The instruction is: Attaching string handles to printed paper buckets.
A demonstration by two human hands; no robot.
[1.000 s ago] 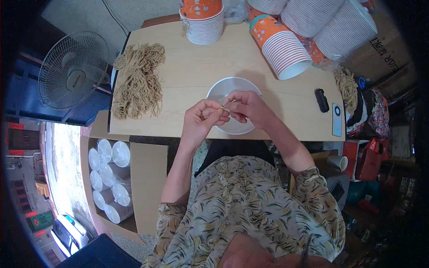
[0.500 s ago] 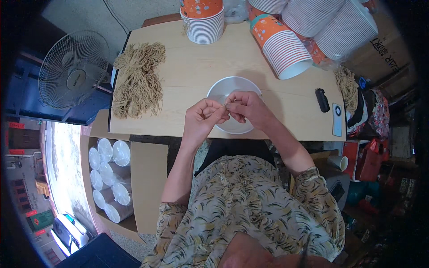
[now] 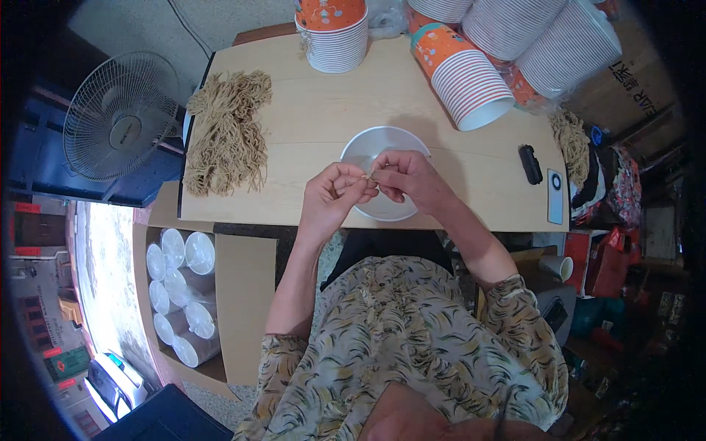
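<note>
Over a white paper bucket (image 3: 386, 137), my left hand (image 3: 337, 192) and my right hand (image 3: 413, 180) meet fingertip to fingertip. Both are closed in a pinch on a thin beige cord (image 3: 369, 176), of which only a tiny bit shows between the fingers. The bucket stands on the table near its front edge, with its round white inside facing up; my hands hide part of its near side. At the left of the table lies a heap of beige cords (image 3: 228, 132), gathered in the middle with loose strands spreading out.
Stacked orange-and-white paper buckets stand (image 3: 334, 44) and lie (image 3: 471, 88) at the back of the wooden table (image 3: 316, 103). A black object (image 3: 529, 165) and a pale flat case (image 3: 555, 197) lie right. Left are a fan (image 3: 125, 132) and a carton (image 3: 250, 309) of wrapped round stacks.
My fingertips have shifted very slightly, and a little more of the cord shows between them. Both hands stay over the bucket.
</note>
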